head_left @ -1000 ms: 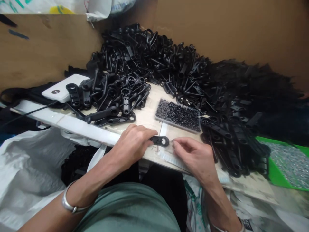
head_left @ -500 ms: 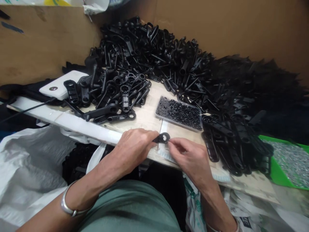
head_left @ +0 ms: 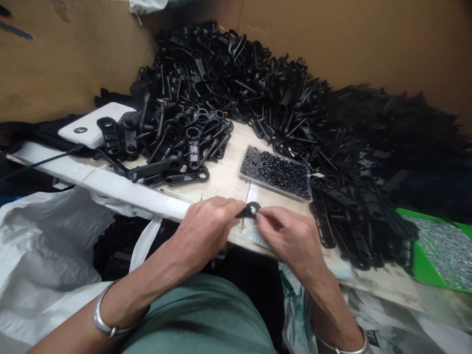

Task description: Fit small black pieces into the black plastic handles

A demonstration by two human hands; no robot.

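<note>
Near the table's front edge, my left hand (head_left: 208,227) grips a black plastic part (head_left: 252,209) whose ringed end sticks out past the fingers. The rest of that part is hidden under the hand. My right hand (head_left: 291,235) is closed in a pinch at the ring's right side; whatever its fingertips hold is too small to make out. Just beyond the hands lies a clear tray (head_left: 275,172) full of tiny black pieces. Similar black parts (head_left: 193,147) lie to the left of the tray.
A large heap of black parts (head_left: 236,78) covers the back. More parts (head_left: 354,216) lie at the right, beside a green bin (head_left: 424,260) of small shiny pieces. A white device (head_left: 83,129) with a cable sits left. A white sack (head_left: 40,255) hangs below the table's left edge.
The view has shifted slightly. Both hands stay at the ringed end, with the right fingertips still against its right side.
</note>
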